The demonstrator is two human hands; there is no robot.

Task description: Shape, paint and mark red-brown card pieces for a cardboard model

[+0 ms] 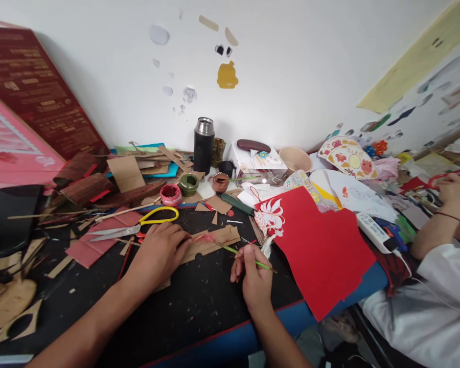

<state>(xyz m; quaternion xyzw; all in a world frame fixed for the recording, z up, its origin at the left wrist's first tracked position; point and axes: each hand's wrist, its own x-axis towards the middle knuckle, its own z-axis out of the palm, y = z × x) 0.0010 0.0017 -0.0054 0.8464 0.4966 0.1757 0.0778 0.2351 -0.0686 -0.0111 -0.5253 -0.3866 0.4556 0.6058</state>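
In the head view, my right hand (256, 278) grips a thin green paintbrush (230, 249), its bristle end at a cardboard strip (227, 236). Pinkish-red paint marks the strip's left part. My left hand (163, 253) holds that end against the black table mat, fingers curled and partly hiding it. Just beyond the left hand lie yellow-handled scissors (159, 215) on a reddish painted cardboard piece (99, 245). Behind the strip stand open paint jars: red (170, 194), green (188, 184) and brown (220, 181), with another brush resting across the brown one.
A black thermos (204, 148) stands near the wall. Red paper (325, 250) with a paper-cut ornament lies right, and a white power strip (375, 232) beyond it. Cardboard scraps and a black phone-like slab (9, 220) cover the left. Another person's arm (440, 225) is at far right.
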